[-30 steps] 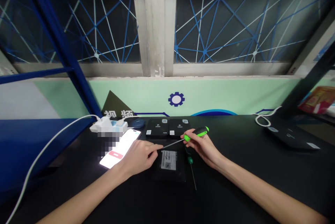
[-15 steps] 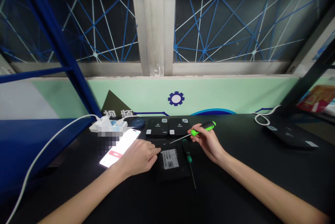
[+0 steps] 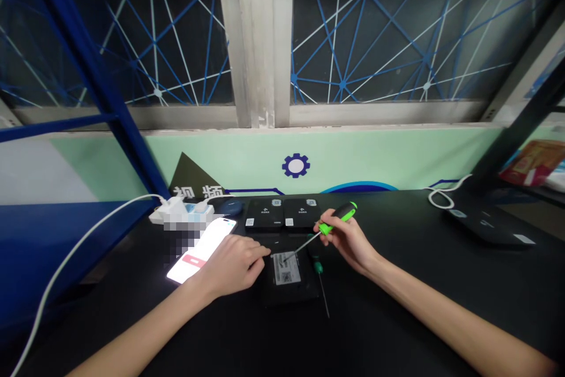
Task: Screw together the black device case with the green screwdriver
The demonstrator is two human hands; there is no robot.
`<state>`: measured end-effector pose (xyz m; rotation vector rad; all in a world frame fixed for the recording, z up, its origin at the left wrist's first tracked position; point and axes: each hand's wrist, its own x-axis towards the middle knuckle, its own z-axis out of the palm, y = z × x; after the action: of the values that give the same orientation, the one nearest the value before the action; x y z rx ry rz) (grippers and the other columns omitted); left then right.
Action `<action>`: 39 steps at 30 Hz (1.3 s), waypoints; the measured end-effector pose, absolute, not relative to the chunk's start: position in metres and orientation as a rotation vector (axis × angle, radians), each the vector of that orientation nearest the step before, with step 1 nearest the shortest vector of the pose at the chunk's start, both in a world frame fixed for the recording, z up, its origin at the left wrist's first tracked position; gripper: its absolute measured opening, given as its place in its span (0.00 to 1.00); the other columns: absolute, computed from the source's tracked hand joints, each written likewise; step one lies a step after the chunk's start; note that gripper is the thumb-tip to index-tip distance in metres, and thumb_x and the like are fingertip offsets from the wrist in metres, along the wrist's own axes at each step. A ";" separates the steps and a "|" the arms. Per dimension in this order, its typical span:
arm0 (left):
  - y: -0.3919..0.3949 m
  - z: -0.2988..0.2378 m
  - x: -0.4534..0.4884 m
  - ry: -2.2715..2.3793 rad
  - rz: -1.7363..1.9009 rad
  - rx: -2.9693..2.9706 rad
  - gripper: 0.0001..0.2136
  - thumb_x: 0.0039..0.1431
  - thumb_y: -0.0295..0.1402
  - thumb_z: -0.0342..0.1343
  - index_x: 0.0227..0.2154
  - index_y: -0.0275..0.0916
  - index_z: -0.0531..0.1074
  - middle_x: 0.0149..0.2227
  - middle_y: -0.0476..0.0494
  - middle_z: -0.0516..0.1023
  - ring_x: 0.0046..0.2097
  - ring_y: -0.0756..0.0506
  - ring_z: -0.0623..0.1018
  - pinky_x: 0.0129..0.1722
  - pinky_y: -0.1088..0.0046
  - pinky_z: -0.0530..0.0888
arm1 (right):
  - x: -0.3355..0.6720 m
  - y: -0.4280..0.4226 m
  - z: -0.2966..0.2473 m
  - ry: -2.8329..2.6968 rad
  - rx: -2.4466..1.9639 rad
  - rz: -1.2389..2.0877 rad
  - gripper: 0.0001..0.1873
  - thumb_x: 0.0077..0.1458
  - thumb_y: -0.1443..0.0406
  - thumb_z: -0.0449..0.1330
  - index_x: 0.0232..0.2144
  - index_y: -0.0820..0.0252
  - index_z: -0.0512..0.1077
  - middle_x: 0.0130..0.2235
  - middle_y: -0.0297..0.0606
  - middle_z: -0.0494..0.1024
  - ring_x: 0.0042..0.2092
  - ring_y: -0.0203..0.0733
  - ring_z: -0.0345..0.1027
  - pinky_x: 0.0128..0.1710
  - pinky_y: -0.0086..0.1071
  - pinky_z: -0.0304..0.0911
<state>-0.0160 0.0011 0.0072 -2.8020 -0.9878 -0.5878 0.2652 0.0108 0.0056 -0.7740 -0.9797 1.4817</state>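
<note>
My right hand (image 3: 346,240) grips the black and bright green handle of a screwdriver (image 3: 338,219). Its thin shaft slants down to the left, and the tip is over the label of a flat black box (image 3: 304,283). I cannot tell whether the tip touches the label (image 3: 286,268). At the box's left edge, my left hand (image 3: 236,262) rests with its index finger stretched out and its thumb apart, gripping nothing. A second screwdriver (image 3: 318,268) with a dark green handle lies by the box's right side, its shaft toward me.
A lit phone (image 3: 207,247) lies beside my left hand. Behind are two black boxes (image 3: 265,214), a dark blue mouse-like object (image 3: 232,207) and a white power strip with plugs (image 3: 174,209). Another black device (image 3: 488,227) and a white cable (image 3: 441,197) are at the right.
The screwdriver tip has moved down and toward me, from the box's far edge to over its label. My right hand tilted the handle slightly; my left hand has stayed in place.
</note>
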 end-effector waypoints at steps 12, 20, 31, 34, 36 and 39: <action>-0.001 0.007 -0.007 -1.427 -0.402 -2.814 0.17 0.72 0.39 0.42 0.52 0.43 0.72 0.40 0.45 0.83 0.37 0.40 0.82 0.36 0.66 0.73 | 0.266 0.012 0.009 -1.002 -0.820 1.401 0.13 0.51 0.59 0.70 0.31 0.63 0.75 0.32 0.41 0.81 0.27 0.35 0.70 0.26 0.27 0.66; -0.004 0.008 -0.004 -1.576 -0.299 -2.810 0.22 0.70 0.48 0.40 0.54 0.43 0.71 0.33 0.43 0.81 0.35 0.38 0.80 0.36 0.64 0.72 | 0.271 0.018 0.017 -0.873 -0.922 1.210 0.19 0.48 0.55 0.72 0.25 0.66 0.74 0.28 0.43 0.80 0.22 0.32 0.67 0.19 0.24 0.64; -0.006 0.012 -0.005 -1.603 -0.260 -2.818 0.21 0.70 0.48 0.40 0.55 0.45 0.69 0.33 0.44 0.80 0.36 0.38 0.80 0.34 0.66 0.70 | 0.281 0.025 0.013 -0.834 -0.888 1.254 0.14 0.46 0.62 0.72 0.27 0.65 0.73 0.28 0.42 0.80 0.22 0.34 0.68 0.18 0.24 0.65; -0.006 0.009 -0.006 -1.600 -0.273 -2.820 0.21 0.70 0.48 0.40 0.54 0.44 0.70 0.34 0.44 0.80 0.37 0.39 0.80 0.35 0.66 0.71 | 0.278 0.026 0.013 -0.831 -0.925 1.258 0.15 0.45 0.61 0.73 0.27 0.66 0.73 0.28 0.43 0.80 0.21 0.33 0.68 0.17 0.23 0.64; -0.005 0.008 -0.006 -1.587 -0.292 -2.827 0.22 0.71 0.48 0.40 0.54 0.44 0.70 0.35 0.43 0.80 0.37 0.39 0.80 0.35 0.66 0.71 | 0.276 0.026 0.013 -0.831 -0.955 1.247 0.16 0.44 0.60 0.73 0.27 0.66 0.74 0.27 0.44 0.80 0.21 0.32 0.67 0.17 0.23 0.63; -0.005 0.009 -0.006 -1.570 -0.321 -2.831 0.22 0.70 0.49 0.40 0.54 0.43 0.70 0.35 0.43 0.80 0.36 0.39 0.80 0.35 0.66 0.72 | 0.275 0.026 0.012 -0.858 -0.976 1.223 0.17 0.44 0.59 0.74 0.27 0.66 0.75 0.27 0.44 0.80 0.22 0.33 0.68 0.18 0.24 0.64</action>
<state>-0.0058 -0.0049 0.0085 -2.8307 -1.5704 -0.3211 0.2747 0.0256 0.0119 -0.9759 -0.8577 1.2227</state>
